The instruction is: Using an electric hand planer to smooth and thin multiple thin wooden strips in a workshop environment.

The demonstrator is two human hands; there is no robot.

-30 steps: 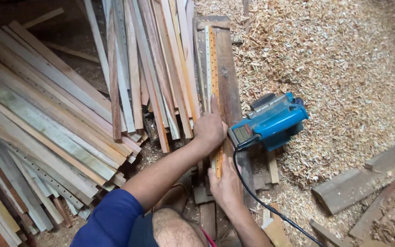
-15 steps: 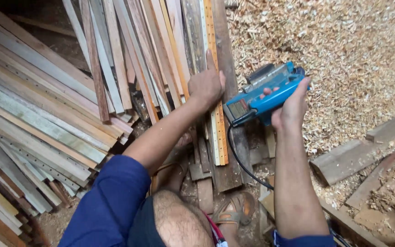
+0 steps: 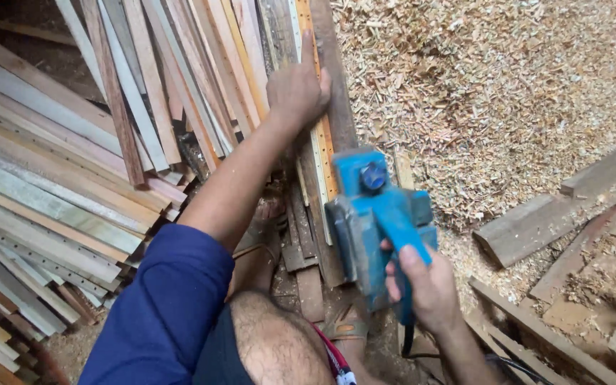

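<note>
My left hand [image 3: 295,91] presses down on a narrow pale wooden strip [image 3: 316,135] that lies lengthwise on a darker plank [image 3: 336,107]. My right hand [image 3: 425,285] grips the handle of a blue electric planer [image 3: 376,214], which is over the near end of the strip. Whether its sole touches the wood is hidden. The planer's black cord [image 3: 408,342] trails down past my wrist. My blue sleeve [image 3: 165,314] and bare knee [image 3: 279,342] fill the bottom middle.
Several long wooden slats [image 3: 73,157] are stacked in a fan on the left. A deep bed of wood shavings [image 3: 500,93] covers the right side. Thick offcut blocks [image 3: 557,207] lie at the right, with more scrap pieces [image 3: 607,299] below them.
My right hand took the planer by its handle and brought it onto the near end of the strip. My left hand slid farther up the strip.
</note>
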